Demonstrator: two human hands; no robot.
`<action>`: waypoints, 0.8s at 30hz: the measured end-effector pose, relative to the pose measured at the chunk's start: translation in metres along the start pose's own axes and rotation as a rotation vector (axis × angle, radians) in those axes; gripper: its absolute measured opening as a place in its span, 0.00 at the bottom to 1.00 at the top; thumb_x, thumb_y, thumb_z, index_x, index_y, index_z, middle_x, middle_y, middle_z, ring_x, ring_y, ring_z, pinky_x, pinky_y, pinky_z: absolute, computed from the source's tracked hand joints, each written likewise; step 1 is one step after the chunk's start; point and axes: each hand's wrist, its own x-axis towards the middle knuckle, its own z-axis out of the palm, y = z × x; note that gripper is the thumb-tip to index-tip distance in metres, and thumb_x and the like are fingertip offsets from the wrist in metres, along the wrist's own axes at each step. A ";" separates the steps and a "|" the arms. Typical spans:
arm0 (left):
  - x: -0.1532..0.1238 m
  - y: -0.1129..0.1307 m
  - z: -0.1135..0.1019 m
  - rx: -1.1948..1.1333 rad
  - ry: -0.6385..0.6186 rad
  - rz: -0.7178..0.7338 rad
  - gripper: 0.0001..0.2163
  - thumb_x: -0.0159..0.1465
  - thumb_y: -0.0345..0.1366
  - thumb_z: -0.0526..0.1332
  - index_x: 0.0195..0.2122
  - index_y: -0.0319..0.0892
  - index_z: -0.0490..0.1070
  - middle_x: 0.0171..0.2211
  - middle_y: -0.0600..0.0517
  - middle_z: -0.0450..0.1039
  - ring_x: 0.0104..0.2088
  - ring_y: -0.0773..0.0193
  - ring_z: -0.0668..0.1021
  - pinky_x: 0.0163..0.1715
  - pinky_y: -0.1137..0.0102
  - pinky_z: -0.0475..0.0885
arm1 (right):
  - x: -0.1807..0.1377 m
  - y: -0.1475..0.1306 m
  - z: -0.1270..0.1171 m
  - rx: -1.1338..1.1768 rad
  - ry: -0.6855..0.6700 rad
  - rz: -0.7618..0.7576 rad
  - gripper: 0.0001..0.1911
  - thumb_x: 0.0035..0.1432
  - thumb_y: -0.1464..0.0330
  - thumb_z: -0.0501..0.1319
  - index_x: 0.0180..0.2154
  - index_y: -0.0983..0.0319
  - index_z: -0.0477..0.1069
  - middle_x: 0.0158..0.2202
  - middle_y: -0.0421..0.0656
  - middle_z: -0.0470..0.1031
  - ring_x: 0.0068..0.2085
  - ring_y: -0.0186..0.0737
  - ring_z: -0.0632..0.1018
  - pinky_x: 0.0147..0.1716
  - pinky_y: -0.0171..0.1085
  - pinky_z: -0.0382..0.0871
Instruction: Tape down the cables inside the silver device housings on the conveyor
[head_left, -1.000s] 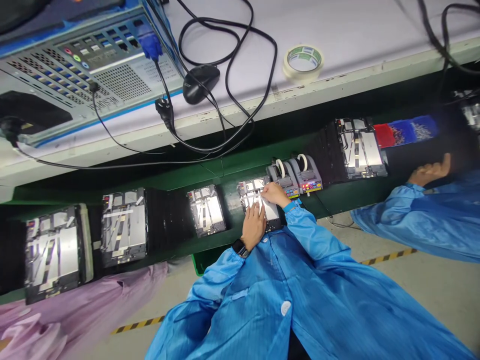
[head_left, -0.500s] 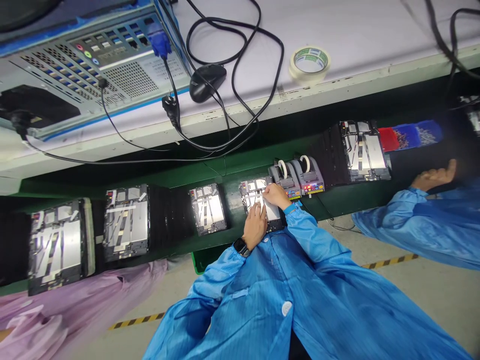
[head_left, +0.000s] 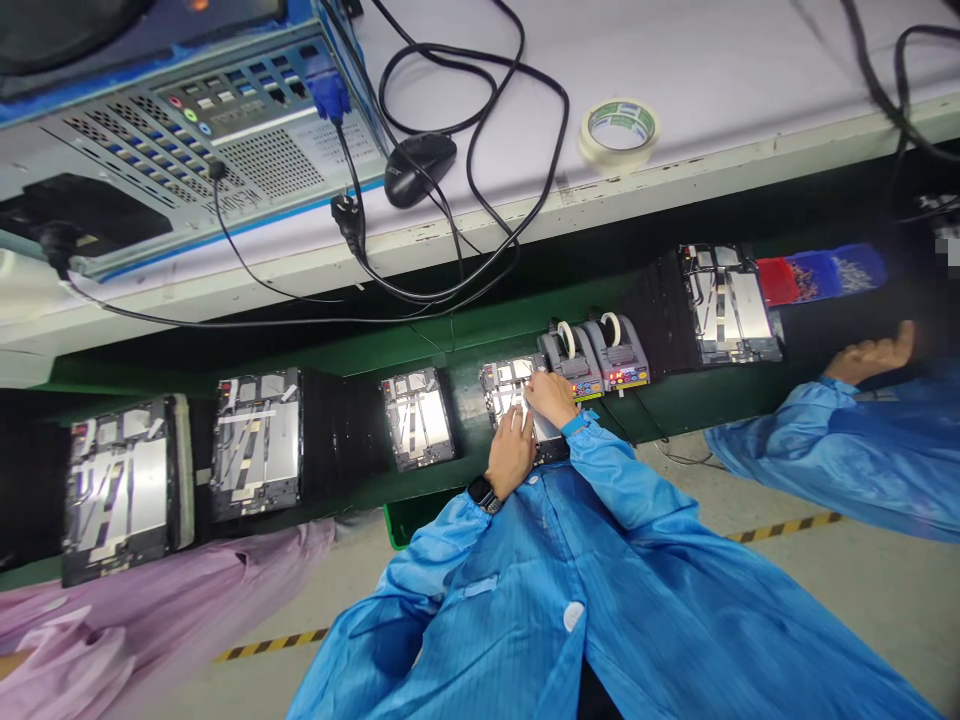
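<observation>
Directly before me lies an opened flat electronic device (head_left: 549, 440), with silvery plates and dark strips inside a black frame. My left hand (head_left: 511, 452), wearing a dark watch, rests on its lower left part with the fingers stretched out. On the device's upper right, my right hand (head_left: 553, 398) has its fingers bent together at the surface. Whatever those fingertips hold, if anything, is hidden. A second opened device (head_left: 417, 420) lies to the left of my hands. Two grey tape dispensers (head_left: 574, 365) with white rolls stand just beyond my right hand.
More opened devices (head_left: 259, 440) lie along the dark bench, on both sides. Red and blue bins (head_left: 817, 274) with small parts are at the right, near a co-worker's hand (head_left: 870, 355). Above, a shelf holds a computer case (head_left: 255, 160), a mouse (head_left: 420, 168), cables and a tape roll (head_left: 619, 135).
My right hand has shifted very slightly over the device, while my left stays in place. The view has turned a little, so the things at the left appear farther right.
</observation>
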 end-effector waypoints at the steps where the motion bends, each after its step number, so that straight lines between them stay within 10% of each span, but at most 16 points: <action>1: 0.000 0.000 0.000 -0.001 -0.001 0.002 0.28 0.70 0.32 0.54 0.72 0.36 0.58 0.70 0.34 0.61 0.73 0.45 0.61 0.70 0.49 0.62 | -0.001 -0.001 -0.001 -0.010 -0.003 0.009 0.19 0.72 0.62 0.56 0.52 0.66 0.78 0.49 0.59 0.82 0.53 0.51 0.82 0.47 0.37 0.69; 14: 0.000 0.000 -0.008 -0.041 -0.003 0.020 0.28 0.70 0.33 0.55 0.71 0.36 0.57 0.70 0.34 0.61 0.73 0.45 0.61 0.70 0.49 0.61 | 0.012 0.026 0.017 0.074 0.069 0.131 0.38 0.63 0.38 0.57 0.48 0.67 0.80 0.47 0.61 0.82 0.51 0.57 0.83 0.46 0.41 0.71; 24: 0.009 -0.010 -0.013 0.022 0.032 -0.151 0.31 0.74 0.44 0.52 0.73 0.31 0.54 0.75 0.33 0.50 0.76 0.43 0.52 0.73 0.43 0.50 | 0.001 0.036 0.035 0.147 0.130 0.138 0.34 0.69 0.42 0.53 0.47 0.66 0.80 0.45 0.60 0.83 0.50 0.55 0.82 0.46 0.41 0.69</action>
